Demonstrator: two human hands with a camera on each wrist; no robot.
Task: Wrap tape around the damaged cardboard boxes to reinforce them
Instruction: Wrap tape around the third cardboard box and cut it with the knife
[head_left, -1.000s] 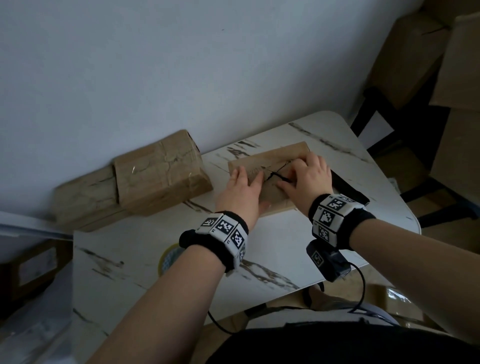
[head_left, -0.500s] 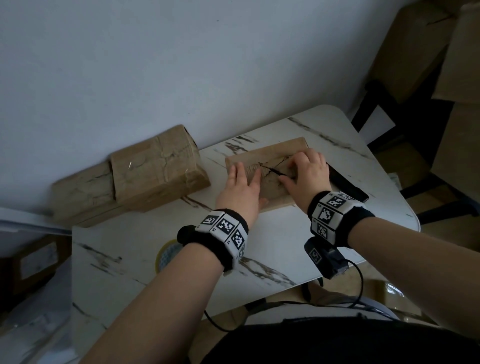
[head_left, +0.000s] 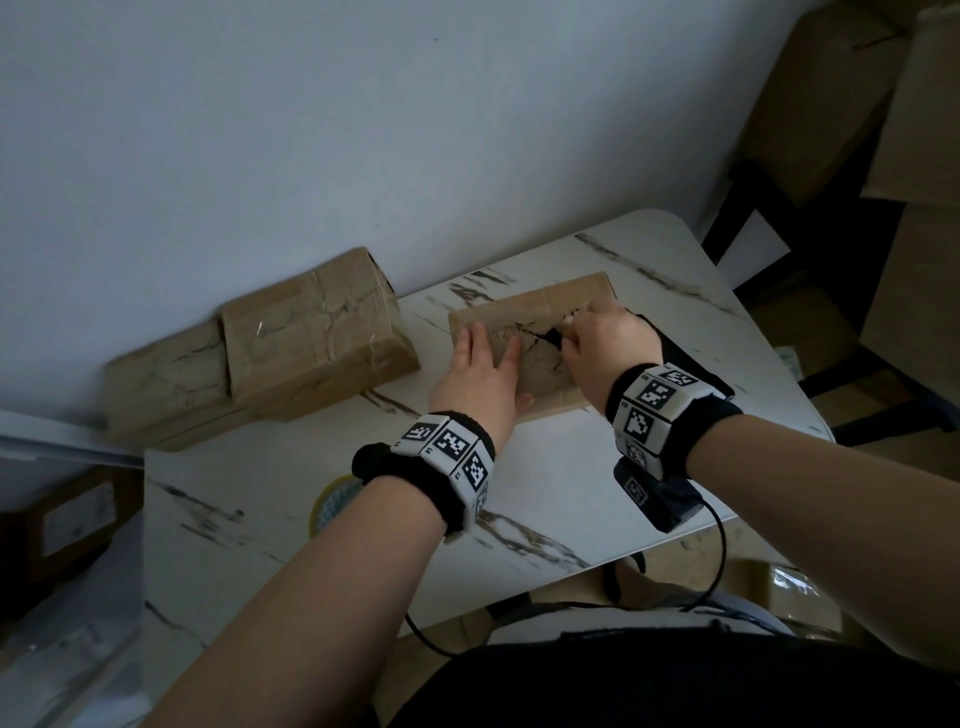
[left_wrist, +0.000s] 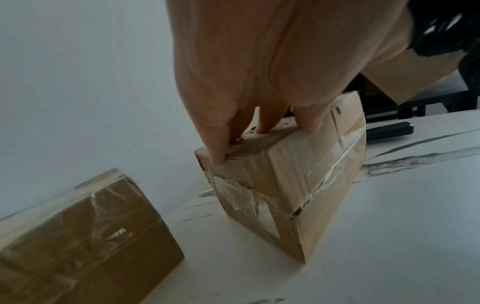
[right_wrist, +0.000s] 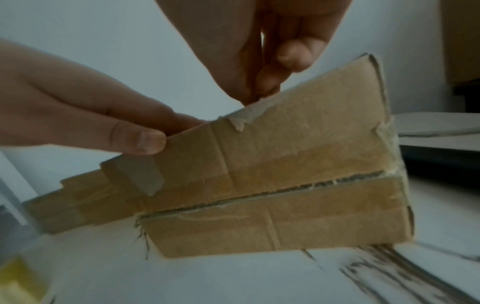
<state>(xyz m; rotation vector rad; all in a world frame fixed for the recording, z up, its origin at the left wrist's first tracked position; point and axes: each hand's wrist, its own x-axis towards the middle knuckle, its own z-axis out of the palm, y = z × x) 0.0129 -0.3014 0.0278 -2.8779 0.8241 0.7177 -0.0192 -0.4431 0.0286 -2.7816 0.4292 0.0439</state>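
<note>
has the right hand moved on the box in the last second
Yes, slightly. The right hand crept toward the wall along the torn cardboard box, fingers now at the dark tear; the left hand presses flat beside it.

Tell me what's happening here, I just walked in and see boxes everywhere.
A person is working on a torn cardboard box on the marble table. The left hand presses flat on its top, while the right hand pinches a torn bit at the rip. The tape roll lies unused. Two taped boxes sit by the wall.
</note>
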